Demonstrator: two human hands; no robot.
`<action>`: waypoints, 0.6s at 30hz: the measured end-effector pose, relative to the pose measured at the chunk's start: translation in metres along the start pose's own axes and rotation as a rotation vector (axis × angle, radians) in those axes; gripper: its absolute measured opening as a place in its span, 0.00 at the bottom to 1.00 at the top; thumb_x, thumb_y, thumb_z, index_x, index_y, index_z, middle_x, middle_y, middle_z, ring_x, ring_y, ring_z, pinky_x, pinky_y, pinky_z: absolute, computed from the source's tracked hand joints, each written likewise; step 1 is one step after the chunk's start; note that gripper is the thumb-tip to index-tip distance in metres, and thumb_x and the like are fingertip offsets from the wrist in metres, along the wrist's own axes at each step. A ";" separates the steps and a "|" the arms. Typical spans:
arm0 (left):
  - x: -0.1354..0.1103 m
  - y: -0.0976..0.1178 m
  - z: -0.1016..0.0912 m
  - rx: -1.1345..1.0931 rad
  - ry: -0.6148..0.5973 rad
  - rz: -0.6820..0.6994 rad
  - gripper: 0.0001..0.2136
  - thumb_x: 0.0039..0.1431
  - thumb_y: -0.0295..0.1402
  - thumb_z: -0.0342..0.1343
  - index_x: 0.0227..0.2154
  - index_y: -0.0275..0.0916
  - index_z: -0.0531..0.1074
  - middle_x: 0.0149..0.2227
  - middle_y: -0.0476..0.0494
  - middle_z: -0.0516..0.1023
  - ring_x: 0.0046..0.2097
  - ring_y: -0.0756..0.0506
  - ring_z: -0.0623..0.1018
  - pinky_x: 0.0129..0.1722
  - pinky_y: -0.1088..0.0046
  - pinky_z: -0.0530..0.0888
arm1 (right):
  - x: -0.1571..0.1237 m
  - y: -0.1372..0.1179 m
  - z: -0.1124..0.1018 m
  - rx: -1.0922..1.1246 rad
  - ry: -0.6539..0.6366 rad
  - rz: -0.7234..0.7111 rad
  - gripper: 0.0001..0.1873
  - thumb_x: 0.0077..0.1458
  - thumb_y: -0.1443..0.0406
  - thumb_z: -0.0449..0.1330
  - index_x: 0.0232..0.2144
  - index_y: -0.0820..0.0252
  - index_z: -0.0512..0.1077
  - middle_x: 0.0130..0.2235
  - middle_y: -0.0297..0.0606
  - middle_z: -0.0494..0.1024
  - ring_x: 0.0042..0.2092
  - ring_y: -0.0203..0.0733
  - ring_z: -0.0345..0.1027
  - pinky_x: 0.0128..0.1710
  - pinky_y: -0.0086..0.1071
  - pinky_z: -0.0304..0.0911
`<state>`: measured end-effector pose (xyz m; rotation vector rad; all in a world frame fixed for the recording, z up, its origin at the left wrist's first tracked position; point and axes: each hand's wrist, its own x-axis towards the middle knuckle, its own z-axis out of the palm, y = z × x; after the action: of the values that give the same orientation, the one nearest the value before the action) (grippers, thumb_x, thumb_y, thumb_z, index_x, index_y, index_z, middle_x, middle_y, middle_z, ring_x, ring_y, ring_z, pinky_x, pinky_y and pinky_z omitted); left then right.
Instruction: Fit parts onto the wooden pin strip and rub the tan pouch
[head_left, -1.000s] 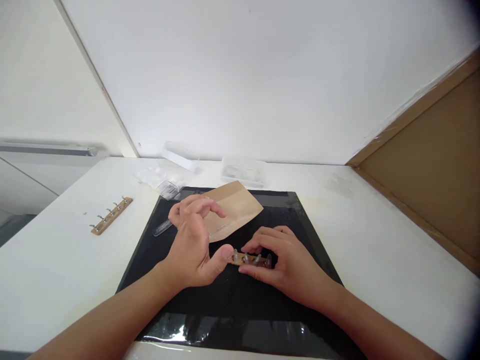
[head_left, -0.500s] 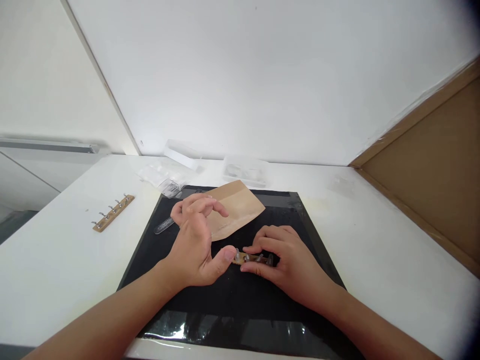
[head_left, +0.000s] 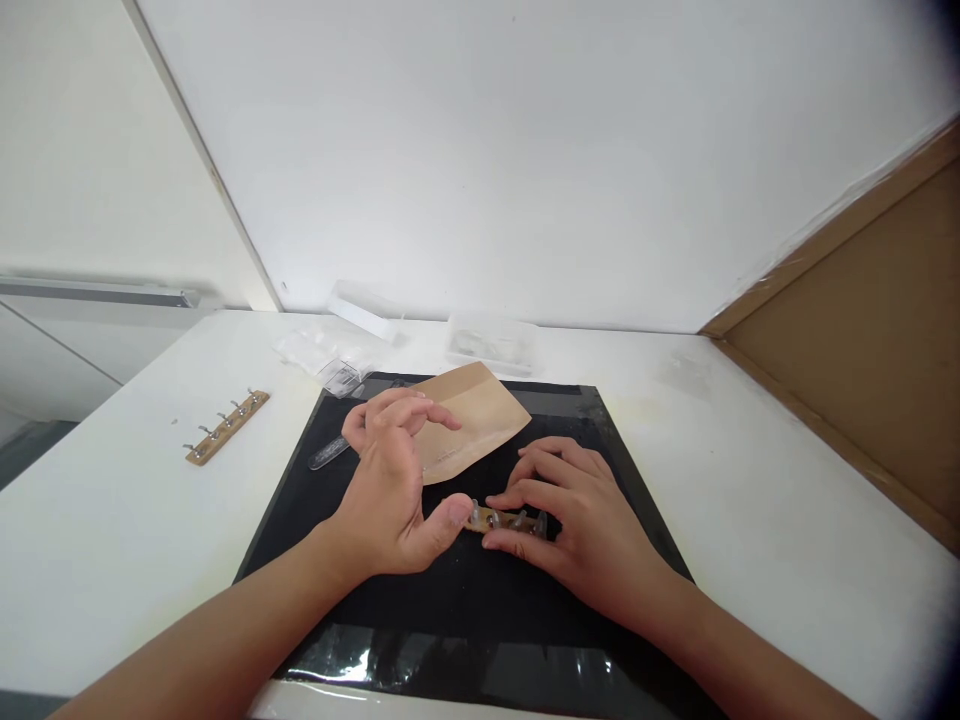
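Left thumb tip (head_left: 454, 513) presses on the left end of the wooden hook strip (head_left: 507, 520). The other fingers of the left hand (head_left: 390, 488) are lifted and loosely curled, gripping nothing. Right hand (head_left: 579, 512): thumb on the near edge and forefinger on the far edge, pinching the strip along its length, with the remaining fingers fanned out above.

The strip lies flat, pegs up, at the middle of the black mat (head_left: 600, 420). Judged step: seating and squaring the strip between both hands. Any further handling calls for an even pinch clear of the small metal pegs, with the left thumb acting as an end stop.

Versus half a second ago: the right fingers have spread and lifted further from the mat. The strip and the left hand have barely moved.

Surroundings: brown paper envelope (head_left: 474, 415) just behind the left fingers, a clear slim tool (head_left: 328, 455) at the mat's left edge, a second hook strip (head_left: 226, 427) on the white table (head_left: 750, 480), and plastic packets (head_left: 330, 355) at the back.
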<state>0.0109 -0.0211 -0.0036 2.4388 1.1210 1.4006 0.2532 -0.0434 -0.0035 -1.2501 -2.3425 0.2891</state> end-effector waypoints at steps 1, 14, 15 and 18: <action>0.000 0.000 0.000 -0.001 -0.003 -0.001 0.28 0.66 0.58 0.45 0.59 0.44 0.53 0.54 0.33 0.67 0.61 0.29 0.64 0.57 0.34 0.58 | 0.000 0.000 0.000 0.002 -0.001 0.001 0.17 0.52 0.45 0.71 0.40 0.44 0.82 0.42 0.38 0.80 0.52 0.55 0.68 0.48 0.47 0.59; 0.001 0.002 -0.003 0.018 -0.017 0.003 0.29 0.66 0.57 0.46 0.60 0.43 0.53 0.54 0.33 0.71 0.62 0.28 0.64 0.58 0.37 0.56 | 0.000 -0.001 -0.001 0.049 0.002 0.008 0.13 0.55 0.48 0.71 0.37 0.45 0.81 0.41 0.35 0.80 0.47 0.48 0.71 0.46 0.43 0.58; 0.001 0.002 -0.003 0.017 -0.018 0.004 0.29 0.66 0.57 0.46 0.60 0.42 0.53 0.54 0.33 0.71 0.62 0.28 0.63 0.58 0.38 0.55 | 0.000 -0.001 -0.001 0.057 0.008 0.009 0.12 0.55 0.49 0.71 0.37 0.46 0.81 0.41 0.35 0.80 0.47 0.47 0.71 0.46 0.43 0.58; 0.001 0.003 -0.003 0.020 -0.030 0.006 0.29 0.65 0.57 0.46 0.60 0.42 0.53 0.54 0.33 0.72 0.62 0.28 0.63 0.59 0.39 0.54 | -0.001 -0.002 -0.001 0.081 0.012 0.000 0.12 0.55 0.50 0.72 0.37 0.46 0.81 0.40 0.35 0.80 0.47 0.47 0.71 0.46 0.43 0.59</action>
<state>0.0101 -0.0235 -0.0001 2.4702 1.1285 1.3564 0.2525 -0.0451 -0.0018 -1.2099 -2.2969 0.3712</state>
